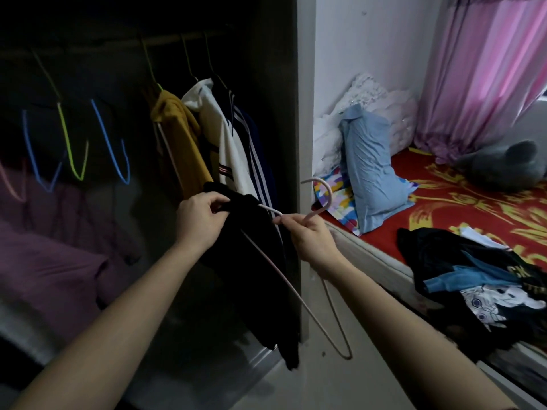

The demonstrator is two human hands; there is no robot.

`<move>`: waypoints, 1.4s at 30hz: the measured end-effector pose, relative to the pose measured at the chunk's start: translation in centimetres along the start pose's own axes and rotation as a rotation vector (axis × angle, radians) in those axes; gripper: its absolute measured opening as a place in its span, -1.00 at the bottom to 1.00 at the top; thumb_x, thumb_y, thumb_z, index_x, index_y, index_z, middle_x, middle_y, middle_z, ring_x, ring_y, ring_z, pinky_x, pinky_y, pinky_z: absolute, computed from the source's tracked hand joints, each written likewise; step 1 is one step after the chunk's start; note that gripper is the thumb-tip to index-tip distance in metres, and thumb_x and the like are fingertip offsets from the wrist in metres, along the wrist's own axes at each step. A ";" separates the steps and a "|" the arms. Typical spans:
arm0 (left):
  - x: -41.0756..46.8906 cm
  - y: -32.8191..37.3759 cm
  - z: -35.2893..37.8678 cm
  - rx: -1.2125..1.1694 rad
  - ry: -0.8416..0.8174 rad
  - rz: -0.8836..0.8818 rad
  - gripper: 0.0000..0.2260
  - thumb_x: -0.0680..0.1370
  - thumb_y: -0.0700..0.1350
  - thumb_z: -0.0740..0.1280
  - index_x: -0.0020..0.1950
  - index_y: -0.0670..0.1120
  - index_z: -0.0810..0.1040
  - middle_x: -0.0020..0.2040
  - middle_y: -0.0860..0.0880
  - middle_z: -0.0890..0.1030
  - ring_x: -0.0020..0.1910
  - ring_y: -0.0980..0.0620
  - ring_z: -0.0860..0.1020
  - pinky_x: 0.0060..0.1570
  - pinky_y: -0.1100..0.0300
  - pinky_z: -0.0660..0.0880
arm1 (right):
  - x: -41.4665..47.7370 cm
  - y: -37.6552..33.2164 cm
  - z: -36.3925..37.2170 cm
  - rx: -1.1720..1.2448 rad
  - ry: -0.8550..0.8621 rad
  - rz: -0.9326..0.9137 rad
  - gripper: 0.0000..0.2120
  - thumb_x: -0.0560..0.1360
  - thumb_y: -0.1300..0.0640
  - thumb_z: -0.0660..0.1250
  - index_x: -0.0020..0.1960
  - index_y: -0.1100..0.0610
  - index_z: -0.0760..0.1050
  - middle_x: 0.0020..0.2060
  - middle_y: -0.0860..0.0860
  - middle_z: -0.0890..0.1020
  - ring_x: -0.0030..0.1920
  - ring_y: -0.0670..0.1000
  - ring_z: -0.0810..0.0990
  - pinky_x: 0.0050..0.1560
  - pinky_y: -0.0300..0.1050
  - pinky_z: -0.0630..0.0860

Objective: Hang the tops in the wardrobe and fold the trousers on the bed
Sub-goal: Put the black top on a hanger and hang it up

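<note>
We are standing at the open wardrobe (291, 113), working a black top (251, 285) onto a pink hanger (328, 193). Our left hand (201, 220) is clenching a bunch of the black fabric near its upper end. Our right hand (310, 241) is pinching the hanger's neck just below the hook, fingers (279, 221) curled round the wire. The top is draping down in front of the wardrobe's edge, only partly on the hanger as far as we can tell.

Done so far: a yellow top (180, 137), a white top (228, 149) and a striped navy top (260, 161) are hanging on the rail (165, 39), with bare hangers (74, 143) beside them.

Left, we reckon, is plenty. A pile of clothes (479, 279) is lying on the bed (444, 202), a blue shirt (370, 173) is leaning by the wall, and nothing folded is showing yet.
</note>
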State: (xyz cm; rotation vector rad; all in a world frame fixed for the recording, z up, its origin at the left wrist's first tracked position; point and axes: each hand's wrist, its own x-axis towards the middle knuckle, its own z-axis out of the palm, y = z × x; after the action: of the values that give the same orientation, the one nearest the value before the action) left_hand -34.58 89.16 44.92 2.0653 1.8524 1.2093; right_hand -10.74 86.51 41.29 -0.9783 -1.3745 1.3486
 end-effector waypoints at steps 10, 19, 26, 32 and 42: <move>0.2 3.4 1.0 -0.349 -0.123 -0.116 -0.85 0.48 -0.22 0.48 -0.02 0.00 0.69 -0.11 0.12 0.67 -0.08 0.17 0.63 -0.01 0.31 0.56 | 0.5 1.3 -0.1 -0.245 0.023 -0.078 -0.77 0.64 0.00 0.23 0.03 -0.02 0.67 -0.11 -0.10 0.72 -0.05 -0.17 0.65 -0.03 -0.28 0.51; 2.0 2.2 -0.9 -0.169 -0.473 0.100 -0.43 0.46 -0.06 0.50 0.41 0.19 0.36 0.41 0.09 0.30 0.40 0.12 0.27 0.38 0.10 0.31 | 0.0 0.4 -2.6 0.018 -0.138 -0.053 -0.74 0.67 0.17 0.19 0.10 0.34 0.55 -0.40 -0.11 0.58 -0.41 -0.21 0.53 -0.37 -0.36 0.43; 4.6 -1.7 -3.6 0.052 -0.292 0.190 -0.59 0.55 -0.12 0.39 0.14 0.44 0.46 0.15 0.28 0.49 0.22 0.17 0.45 0.21 0.25 0.39 | 0.4 -1.3 -5.1 0.194 -0.153 -0.087 -0.65 0.61 0.16 0.21 -0.28 0.03 0.64 -0.58 -0.17 0.38 -0.60 -0.21 0.28 -0.58 -0.39 0.21; 5.4 -0.9 -5.3 -0.002 -0.195 0.168 -0.65 0.56 -0.14 0.40 -0.06 0.39 0.57 -0.08 0.40 0.57 0.04 0.33 0.55 0.10 0.41 0.40 | 0.1 -2.2 -7.1 0.042 -0.060 -0.094 -0.70 0.65 0.20 0.21 -0.15 0.09 0.65 -0.58 -0.09 0.33 -0.60 -0.15 0.26 -0.58 -0.34 0.19; 4.6 4.3 -4.6 -0.172 -0.134 0.164 -0.83 0.63 -0.17 0.29 0.16 -0.06 0.63 0.02 0.00 0.64 0.03 0.07 0.58 -0.01 0.33 0.45 | 0.7 -3.9 -8.9 -0.274 0.005 -0.149 -0.74 0.57 0.12 0.37 -0.20 0.28 0.60 -0.40 0.10 0.41 -0.36 0.00 0.36 -0.29 -0.15 0.29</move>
State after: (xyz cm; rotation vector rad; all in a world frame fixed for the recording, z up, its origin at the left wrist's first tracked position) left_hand -34.35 90.24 52.64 2.1774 1.4917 1.1869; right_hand -1.98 89.10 44.77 -1.0338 -1.6247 1.0654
